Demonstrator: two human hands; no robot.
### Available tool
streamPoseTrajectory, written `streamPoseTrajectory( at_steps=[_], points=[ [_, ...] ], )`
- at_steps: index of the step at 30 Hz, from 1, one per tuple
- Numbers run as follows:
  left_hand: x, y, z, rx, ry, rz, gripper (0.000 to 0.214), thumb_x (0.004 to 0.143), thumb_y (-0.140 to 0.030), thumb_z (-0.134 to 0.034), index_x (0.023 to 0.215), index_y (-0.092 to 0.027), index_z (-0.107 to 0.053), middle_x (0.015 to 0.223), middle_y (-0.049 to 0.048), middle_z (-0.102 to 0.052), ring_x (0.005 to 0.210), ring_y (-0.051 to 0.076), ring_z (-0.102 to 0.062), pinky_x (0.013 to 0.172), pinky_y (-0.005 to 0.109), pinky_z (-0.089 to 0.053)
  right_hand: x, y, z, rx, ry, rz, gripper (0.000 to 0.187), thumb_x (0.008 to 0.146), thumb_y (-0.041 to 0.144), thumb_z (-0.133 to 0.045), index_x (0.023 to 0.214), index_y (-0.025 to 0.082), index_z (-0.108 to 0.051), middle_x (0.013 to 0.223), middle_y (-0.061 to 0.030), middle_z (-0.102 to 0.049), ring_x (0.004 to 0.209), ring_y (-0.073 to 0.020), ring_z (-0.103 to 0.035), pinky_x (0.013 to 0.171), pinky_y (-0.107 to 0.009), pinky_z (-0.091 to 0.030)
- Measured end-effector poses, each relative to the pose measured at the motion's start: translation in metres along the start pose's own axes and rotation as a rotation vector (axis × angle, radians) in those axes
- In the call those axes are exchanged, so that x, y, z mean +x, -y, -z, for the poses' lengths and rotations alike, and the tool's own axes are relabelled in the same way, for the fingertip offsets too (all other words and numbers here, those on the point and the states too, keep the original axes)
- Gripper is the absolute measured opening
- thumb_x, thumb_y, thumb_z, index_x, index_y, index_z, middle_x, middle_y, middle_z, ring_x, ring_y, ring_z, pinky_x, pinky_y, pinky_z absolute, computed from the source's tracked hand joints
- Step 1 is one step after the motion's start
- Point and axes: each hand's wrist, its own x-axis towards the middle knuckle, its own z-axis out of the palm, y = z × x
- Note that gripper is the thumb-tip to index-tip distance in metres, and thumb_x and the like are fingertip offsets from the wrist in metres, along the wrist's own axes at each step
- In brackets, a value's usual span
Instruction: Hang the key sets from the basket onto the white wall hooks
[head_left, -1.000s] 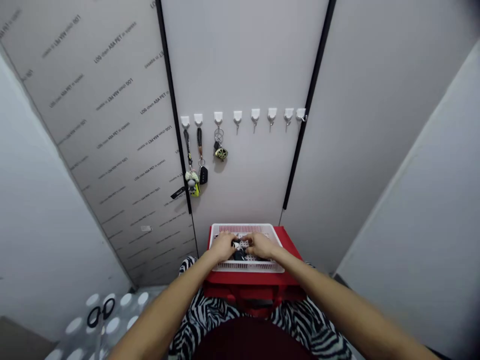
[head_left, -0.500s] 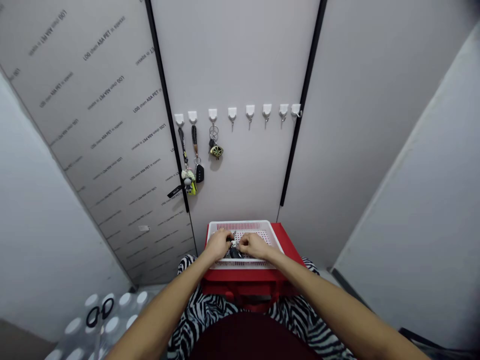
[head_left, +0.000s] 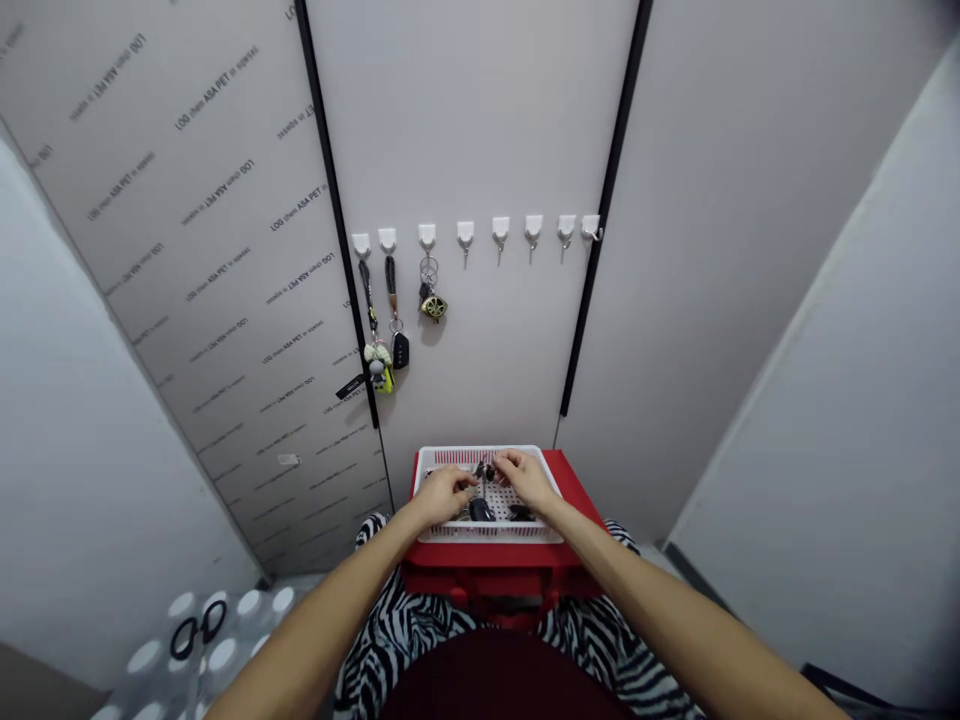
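Note:
Both my hands are inside a white perforated basket [head_left: 551, 498] that stands on a red stool [head_left: 577, 480]. My right hand [head_left: 526, 477] pinches a keychain [head_left: 484, 470] and holds it a little above the basket floor. My left hand [head_left: 445, 494] is curled over the basket's left part, touching the dark key fobs [head_left: 480, 511] lying there; what it grips is hidden. On the wall above runs a row of white hooks [head_left: 466, 234]. The three left hooks carry keychains [head_left: 379, 362], [head_left: 400, 345], [head_left: 433, 303].
Several hooks to the right [head_left: 532, 227] hang bare. Black vertical strips [head_left: 600, 215] divide the wall panels. A grey printed panel [head_left: 187, 220] leans at the left. Black scissors [head_left: 192, 630] lie on a dotted surface at the lower left. A white wall [head_left: 847, 400] closes in on the right.
My right hand has moved up toward the far side of the basket, lifting a keychain. My left hand stays low over the fobs. The view shifted slightly.

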Motion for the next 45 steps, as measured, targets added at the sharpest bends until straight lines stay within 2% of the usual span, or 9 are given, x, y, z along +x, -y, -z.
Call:
streamPoseTrajectory(
  at_steps=[4,8,11,13,17,22,33,39,45],
  points=[
    [0.0,-0.002,0.001,-0.084,0.024,0.029,0.027,0.06,-0.022,-0.045,0.085,-0.016,-0.055,0.075,0.0013,-0.055,0.065,0.01,-0.046,0.061,0.02,-0.036,0.001,0.009,0.003,0.073,-0.009,-0.006,0.02,0.058,0.033,-0.044,0.055,0.014,-0.044,0.046,0.0041,-0.044,0.043,-0.0064,-0.041,0.043,-0.019,-0.033],
    [0.0,-0.008,0.003,-0.197,0.263,0.012,0.03,0.055,-0.022,-0.051,0.083,-0.014,-0.056,0.071,0.0004,-0.056,0.062,0.01,-0.047,0.056,0.018,-0.035,0.003,0.015,0.005,0.098,0.005,-0.014,0.018,0.058,0.031,-0.046,0.057,0.013,-0.045,0.048,0.0038,-0.045,0.044,-0.0059,-0.042,0.045,-0.018,-0.034],
    [0.003,-0.01,0.002,-0.207,0.293,0.051,0.025,0.052,-0.015,-0.053,0.076,-0.013,-0.058,0.063,-0.0007,-0.055,0.057,0.009,-0.046,0.054,0.018,-0.034,0.003,0.018,0.006,0.128,0.015,-0.032,0.018,0.059,0.031,-0.046,0.057,0.013,-0.045,0.048,0.004,-0.045,0.043,-0.0055,-0.043,0.044,-0.018,-0.034],
    [0.006,-0.01,0.002,-0.272,0.192,0.137,0.018,0.054,-0.013,-0.05,0.07,-0.011,-0.058,0.059,-0.0003,-0.055,0.055,0.009,-0.046,0.053,0.018,-0.035,0.004,0.022,0.007,0.136,0.012,-0.026,0.018,0.059,0.031,-0.046,0.057,0.013,-0.045,0.047,0.004,-0.045,0.043,-0.0053,-0.043,0.044,-0.018,-0.034],
    [0.016,-0.012,0.016,-0.538,-0.18,0.189,0.022,0.059,-0.016,-0.048,0.078,-0.009,-0.054,0.071,0.0035,-0.056,0.063,0.009,-0.048,0.061,0.02,-0.038,0.01,0.038,0.01,0.135,0.049,0.008,0.018,0.059,0.03,-0.047,0.057,0.013,-0.045,0.046,0.0039,-0.047,0.042,-0.0047,-0.043,0.044,-0.018,-0.034],
    [0.038,-0.032,0.055,-0.706,-0.236,0.03,0.021,0.058,-0.013,-0.048,0.078,-0.009,-0.053,0.077,0.0053,-0.057,0.068,0.01,-0.05,0.069,0.023,-0.038,0.03,0.077,0.014,0.098,0.068,0.103,0.014,0.06,0.026,-0.046,0.057,0.012,-0.046,0.042,0.0041,-0.047,0.039,-0.0045,-0.043,0.044,-0.018,-0.036],
    [0.097,-0.076,0.168,-0.532,-0.661,-0.024,0.019,0.06,-0.013,-0.047,0.076,-0.012,-0.056,0.073,0.0044,-0.058,0.064,0.009,-0.051,0.063,0.021,-0.039,0.094,0.21,0.016,0.078,-0.081,0.328,0.011,0.064,0.013,-0.043,0.054,0.013,-0.044,0.04,0.0045,-0.044,0.036,-0.0036,-0.042,0.039,-0.016,-0.038],
    [0.116,-0.08,0.197,-0.461,-0.685,0.04,0.028,0.061,-0.015,-0.046,0.088,-0.013,-0.052,0.075,0.0051,-0.058,0.058,0.009,-0.05,0.057,0.021,-0.039,0.124,0.241,0.014,0.111,-0.189,0.347,0.012,0.066,0.011,-0.042,0.054,0.012,-0.043,0.046,0.0036,-0.045,0.038,-0.0029,-0.043,0.038,-0.016,-0.039],
    [0.127,-0.085,0.201,-0.427,-0.641,0.051,0.042,0.059,-0.01,-0.048,0.1,-0.017,-0.045,0.09,0.0057,-0.054,0.067,0.011,-0.051,0.061,0.022,-0.038,0.147,0.25,0.015,0.078,-0.297,0.266,0.014,0.065,0.011,-0.045,0.052,0.013,-0.042,0.042,0.0034,-0.043,0.038,-0.0046,-0.043,0.039,-0.018,-0.04]
  ],
)
